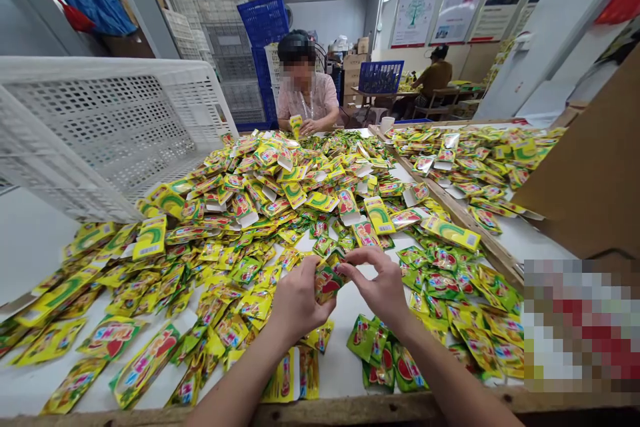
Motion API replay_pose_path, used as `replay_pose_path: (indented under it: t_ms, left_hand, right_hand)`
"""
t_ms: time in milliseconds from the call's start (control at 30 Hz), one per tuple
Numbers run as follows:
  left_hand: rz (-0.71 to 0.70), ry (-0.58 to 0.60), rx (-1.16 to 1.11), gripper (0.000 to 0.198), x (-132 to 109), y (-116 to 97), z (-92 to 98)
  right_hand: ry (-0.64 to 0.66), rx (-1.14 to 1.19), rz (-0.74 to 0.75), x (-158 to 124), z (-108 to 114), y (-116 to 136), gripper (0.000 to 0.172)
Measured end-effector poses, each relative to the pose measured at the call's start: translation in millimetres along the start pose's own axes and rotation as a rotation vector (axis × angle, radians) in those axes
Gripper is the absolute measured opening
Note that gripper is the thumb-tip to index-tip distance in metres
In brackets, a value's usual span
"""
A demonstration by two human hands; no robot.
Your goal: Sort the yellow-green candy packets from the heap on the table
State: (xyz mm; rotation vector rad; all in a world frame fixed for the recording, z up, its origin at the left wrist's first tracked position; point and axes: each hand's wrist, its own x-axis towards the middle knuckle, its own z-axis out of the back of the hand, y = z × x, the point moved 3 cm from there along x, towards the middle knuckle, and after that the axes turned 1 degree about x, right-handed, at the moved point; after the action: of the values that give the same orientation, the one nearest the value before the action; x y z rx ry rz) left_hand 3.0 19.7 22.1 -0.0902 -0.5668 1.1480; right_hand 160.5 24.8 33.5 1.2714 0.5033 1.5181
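My left hand (299,300) and my right hand (381,287) meet over the white table (345,363) near its front edge. Together they pinch one small green and red sachet (326,282) between their fingertips. A big heap of yellow and green sachets (280,193) covers the table in front of them. A small stack of green sachets (383,353) lies just under my right wrist. Flat yellow packets (290,377) lie below my left forearm.
A white perforated crate (100,127) lies tipped on its side at the left. A wooden rail (450,207) divides off a second sachet pile (480,160) at the right. Brown cardboard (595,167) leans at far right. Across the table a person (305,90) handles sachets; another person (435,77) sits farther back.
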Motion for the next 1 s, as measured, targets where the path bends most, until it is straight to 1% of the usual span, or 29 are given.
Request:
replay_pose_path:
  t_ms: [67,100,167,233,333,400,433,467,533,567,600,633,667,733,767,800,867,900,933,967,1000]
  left_hand:
    - [0.024,-0.003,-0.006,0.039,-0.3,-0.1,0.1]
    - [0.037,-0.011,-0.011,0.039,-0.3,0.5,0.3]
    - [0.057,-0.036,-0.023,0.038,0.0,2.6,1.1]
    - [0.046,-0.055,-0.018,0.037,0.2,4.6,1.1]
    - [-0.040,-0.035,0.028,0.035,-0.3,4.1,-1.6]
    - [-0.103,-0.011,0.046,0.036,-0.6,1.5,-2.7]
    - [-0.126,-0.016,0.043,0.036,-0.5,0.1,-1.7]
    - [-0.138,-0.040,0.030,0.036,0.0,-1.0,0.7]
    - [-0.122,-0.129,-0.038,0.042,1.8,-1.5,8.9]
    - [-0.083,-0.170,-0.102,0.048,2.9,-0.2,13.1]
    - [-0.027,-0.188,-0.193,0.053,4.0,2.0,16.2]
    - [0.036,-0.160,-0.313,0.056,5.1,4.5,17.0]
    - [0.105,-0.097,-0.457,0.056,5.9,6.7,15.4]
    - [0.230,0.050,-0.759,0.050,6.2,8.2,8.0]
    - [0.281,0.094,-0.886,0.047,6.0,7.6,4.0]
    - [0.327,0.099,-0.984,0.045,5.8,6.7,0.6]
    - [0.406,0.033,-1.095,0.044,5.8,4.6,-4.2]
    - [0.429,-0.002,-1.125,0.044,5.8,3.2,-5.9]
    - [0.446,-0.031,-1.145,0.045,5.9,2.0,-7.3]
    - [0.455,-0.056,-1.158,0.045,5.7,1.1,-8.5]
    - [0.460,-0.067,-1.160,0.045,5.3,0.7,-9.5]
  right_hand:
    - [-0.014,-0.094,0.112,-5.2,-3.9,5.2,0.016]
    - [0.009,-0.124,0.147,-7.3,-5.9,7.3,0.016]
    - [0.093,-0.147,0.153,-10.1,-9.6,9.9,0.013]
    - [0.208,-0.138,0.090,-12.0,-13.4,10.4,0.013]
    - [0.389,-0.083,-0.055,-16.4,-21.1,8.8,0.012]
    - [0.472,-0.035,-0.129,-19.1,-25.5,7.3,0.013]
    - [0.489,-0.004,-0.156,-19.5,-26.4,6.6,0.015]
    - [0.489,0.037,-0.177,-19.0,-26.3,6.0,0.015]
    - [0.424,0.158,-0.223,-15.2,-22.5,4.1,0.018]
    - [0.370,0.231,-0.248,-12.6,-19.6,2.9,0.020]
    - [0.314,0.299,-0.271,-10.2,-16.6,1.5,0.023]
    - [0.273,0.355,-0.291,-8.3,-14.5,0.1,0.025]
    - [0.255,0.397,-0.308,-7.3,-13.8,-1.1,0.027]
    - [0.280,0.450,-0.328,-8.0,-16.9,-2.7,0.030]
    - [0.308,0.472,-0.334,-9.3,-20.1,-3.2,0.031]
    - [0.334,0.494,-0.339,-10.8,-23.6,-3.5,0.033]
    - [0.337,0.518,-0.332,-12.3,-28.5,-4.1,0.035]
    - [0.294,0.512,-0.319,-11.7,-28.7,-4.9,0.035]
    - [0.215,0.491,-0.302,-10.2,-26.9,-6.3,0.037]
    - [0.111,0.456,-0.289,-8.5,-23.5,-8.4,0.042]
    - [0.009,0.414,-0.289,-7.0,-19.5,-11.4,0.052]
